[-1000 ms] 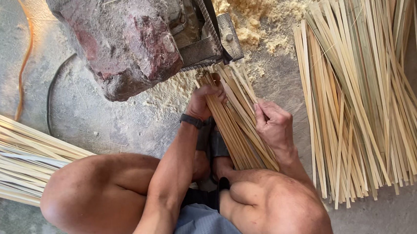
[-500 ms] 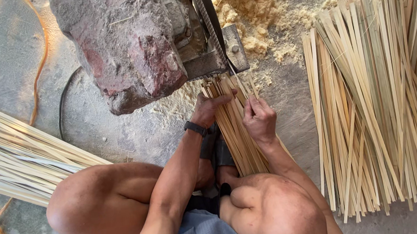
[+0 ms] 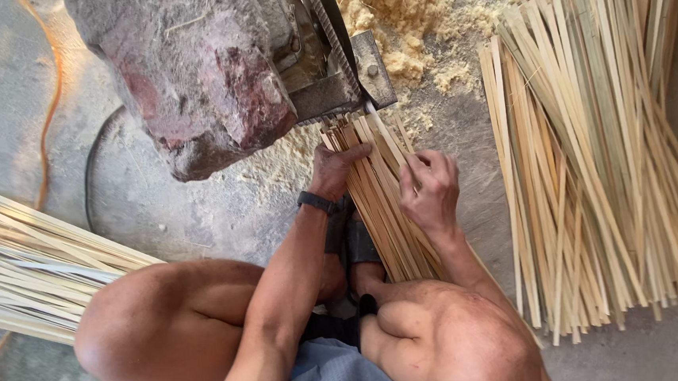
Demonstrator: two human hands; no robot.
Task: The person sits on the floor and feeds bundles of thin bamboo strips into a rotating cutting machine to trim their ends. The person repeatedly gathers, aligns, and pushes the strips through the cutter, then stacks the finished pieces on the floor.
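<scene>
The person squats on the concrete floor point(image 3: 182, 217), knees wide, looking down at a bundle of thin bamboo strips point(image 3: 384, 203) that lies between the feet and runs up toward a saw machine point(image 3: 330, 64). The far ends of the strips sit right at the machine's metal guard, beside its toothed blade.

The left hand point(image 3: 334, 171) — a dark wristband point(image 3: 316, 202) just behind it — rests on the left side of the bundle, fingers laid across the strips and pressing on them. The right hand point(image 3: 430, 188) is curled over the right side of the bundle, fingertips pinching at one or a few strips near the top; exactly how many it grips cannot be made out.

A large reddish-grey stone point(image 3: 188, 74) sits against the machine on the left. Pale sawdust point(image 3: 399, 19) is heaped behind the blade and scattered under the bundle's tip. To the right, well apart from the hands, lies a broad pile of loose strips point(image 3: 600, 164) — roughly parallel, some crossed. At the left edge another stack of long strips point(image 3: 34, 259) fans across the floor, with an orange cable point(image 3: 50, 99) curving nearby.
</scene>
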